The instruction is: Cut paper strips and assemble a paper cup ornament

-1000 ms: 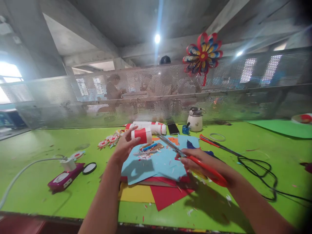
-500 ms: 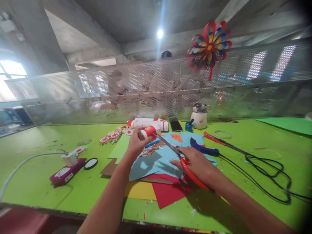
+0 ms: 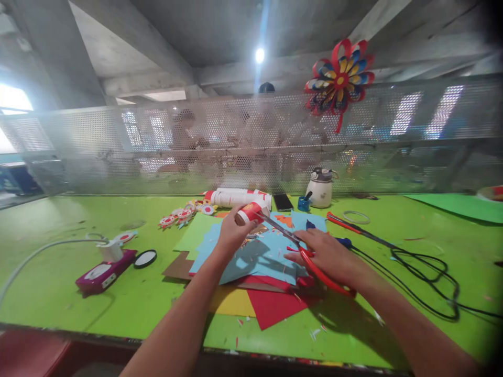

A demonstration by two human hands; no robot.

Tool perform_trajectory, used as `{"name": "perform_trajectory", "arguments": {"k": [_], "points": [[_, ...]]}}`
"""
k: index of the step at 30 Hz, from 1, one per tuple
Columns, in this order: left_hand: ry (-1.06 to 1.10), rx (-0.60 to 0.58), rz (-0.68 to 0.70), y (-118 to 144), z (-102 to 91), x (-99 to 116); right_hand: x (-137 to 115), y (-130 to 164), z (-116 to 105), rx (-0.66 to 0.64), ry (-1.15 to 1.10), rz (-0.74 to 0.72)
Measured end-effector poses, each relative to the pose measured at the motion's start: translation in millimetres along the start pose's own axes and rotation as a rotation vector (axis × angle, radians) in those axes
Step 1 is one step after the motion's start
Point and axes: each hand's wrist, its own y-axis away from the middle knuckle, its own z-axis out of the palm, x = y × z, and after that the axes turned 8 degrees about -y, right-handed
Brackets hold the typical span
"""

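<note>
**Roll in left hand, scissors in right, over the paper stack**

Left hand point(image 3: 231, 235) is raised just above the desk point(image 3: 58, 293), fingers closed round a small red-and-white paper roll point(image 3: 250, 212), held tilted w/ its far end pointing right and away. Right hand point(image 3: 328, 256) grips red-handled scissors point(image 3: 302, 250); fingers through the handle loops, blades pointing up-left toward the roll. Blade tips sit right at the roll's lower edge; can't tell if they touch it or if the blades are parted.

Both hands hover over a stack of coloured paper sheets point(image 3: 259, 256) near the middle of the desk, toward the front edge: light blue on top, red and yellow sticking out underneath on the near side, a green sheet and a brown one on the left. Small paper scraps litter the blue sheet.

Behind the stack, toward the back edge: a longer white-and-red roll point(image 3: 236, 198) lying on its side, a dark phone point(image 3: 283, 202), a small blue cup point(image 3: 302, 204) and a white pot point(image 3: 320, 189). Left of that, a row of small red-and-white paper flowers point(image 3: 178, 217). Left part of desk: a magenta device point(image 3: 104, 271) w/ a white cable, round black-rimmed disc point(image 3: 145, 258) just beside it. Right part: a black cable point(image 3: 424, 272) looping across the desk. A paper pinwheel flower point(image 3: 338, 78) hangs on the mesh screen point(image 3: 412, 131) at the back edge; ppl are blurred behind it.
</note>
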Motion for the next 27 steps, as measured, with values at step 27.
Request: {"name": "perform_trajectory", "arguments": {"k": [27], "points": [[0.081, 0.047, -0.004, -7, -2.1, -9, -3, -9, 44, 0.205, 0.009, -0.084]]}}
